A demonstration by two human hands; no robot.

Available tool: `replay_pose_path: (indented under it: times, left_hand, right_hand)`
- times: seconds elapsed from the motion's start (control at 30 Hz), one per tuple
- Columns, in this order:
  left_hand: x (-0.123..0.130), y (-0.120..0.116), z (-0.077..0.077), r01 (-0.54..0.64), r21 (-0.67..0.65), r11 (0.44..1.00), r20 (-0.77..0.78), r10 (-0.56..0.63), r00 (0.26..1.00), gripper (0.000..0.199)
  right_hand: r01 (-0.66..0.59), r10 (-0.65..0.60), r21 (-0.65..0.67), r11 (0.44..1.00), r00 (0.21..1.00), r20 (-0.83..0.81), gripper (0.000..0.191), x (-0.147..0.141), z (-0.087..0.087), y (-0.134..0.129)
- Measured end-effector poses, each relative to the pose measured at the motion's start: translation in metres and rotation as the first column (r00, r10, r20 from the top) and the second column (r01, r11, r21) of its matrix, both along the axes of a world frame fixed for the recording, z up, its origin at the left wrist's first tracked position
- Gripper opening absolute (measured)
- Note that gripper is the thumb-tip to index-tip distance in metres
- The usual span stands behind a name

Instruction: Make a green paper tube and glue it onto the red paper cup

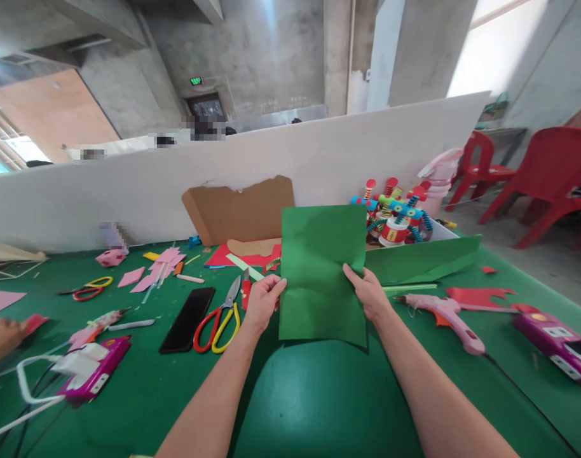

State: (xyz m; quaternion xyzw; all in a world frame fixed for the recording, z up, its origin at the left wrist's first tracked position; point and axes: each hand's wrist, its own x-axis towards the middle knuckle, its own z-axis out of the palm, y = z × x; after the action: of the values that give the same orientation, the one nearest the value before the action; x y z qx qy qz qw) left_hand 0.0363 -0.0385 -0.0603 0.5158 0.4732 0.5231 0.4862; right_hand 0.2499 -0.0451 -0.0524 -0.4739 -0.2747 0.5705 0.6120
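Observation:
A sheet of green paper is held upright above the table, facing me. My left hand pinches its left edge between thumb and fingers. On the opposite edge, my right hand grips with the thumb in front and the fingers behind. Scissors with red and yellow handles lie just left of my left hand, beside a red utility knife. A black phone rests further left. To the right of my right hand is a pink glue gun.
Purple power strips sit at both sides, with cords trailing. A box of paper figures stands back right. Pink paper scraps and brown cardboard are near the white partition. Another person's hand holds red paper at far left.

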Motion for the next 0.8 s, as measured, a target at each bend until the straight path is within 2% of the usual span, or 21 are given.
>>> replay_pose_path:
  times: [0.2, 0.47, 0.8]
  left_hand:
    - [0.0009, -0.0022, 0.0000, -0.001, -0.006, 1.000, 0.011, 0.001, 1.000, 0.051]
    - [0.0000, -0.0016, -0.0008, -0.004, -0.029, 1.000, 0.075, 0.006, 0.997, 0.055]
    - [-0.0024, -0.0001, -0.0002, 0.012, 0.036, 0.999, 0.023, -0.013, 1.000, 0.038]
  right_hand:
    - [0.013, -0.013, 0.014, 1.000, 1.000, 0.020, 0.037, 0.0008, -0.0029, 0.0013]
    - [0.020, -0.020, 0.001, 1.000, 1.000, 0.003, 0.033, 0.0027, 0.0012, 0.0002]
    - [0.012, -0.012, 0.003, 1.000, 1.000, 0.019, 0.030, 0.0025, 0.0018, -0.0006]
